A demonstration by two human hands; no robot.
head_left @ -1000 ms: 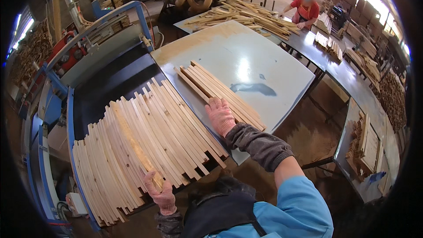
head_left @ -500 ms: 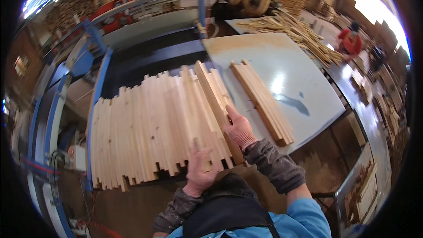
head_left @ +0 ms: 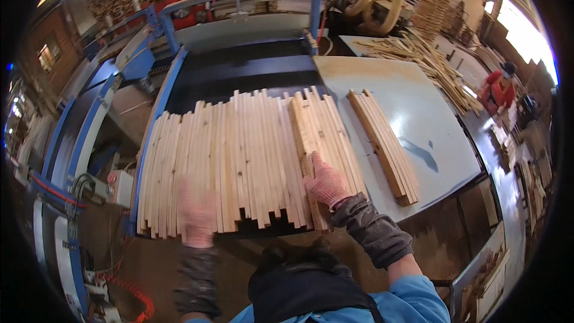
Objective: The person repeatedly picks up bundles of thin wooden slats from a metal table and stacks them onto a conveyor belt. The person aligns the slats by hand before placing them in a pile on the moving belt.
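Sawdust-lit workshop: a blue-framed machine bed point(head_left: 156, 119) carries a wide row of wooden slats point(head_left: 239, 161), with a smaller slat bundle point(head_left: 385, 143) on the grey table point(head_left: 430, 119) alongside. The right hand point(head_left: 326, 184) lies flat, fingers spread, gripping nothing, on one slat laid over the row point(head_left: 305, 137); the left hand point(head_left: 194, 215) is blurred at the near slat ends, grip indeterminate. Judged step: sorting slats; moving that slat calls for closing the fingers around its near end.

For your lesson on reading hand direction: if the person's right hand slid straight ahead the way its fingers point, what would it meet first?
The right hand already lies on a raised wooden slat atop the slat row. It would run along that slat toward the black machine bed, though depth is unclear.
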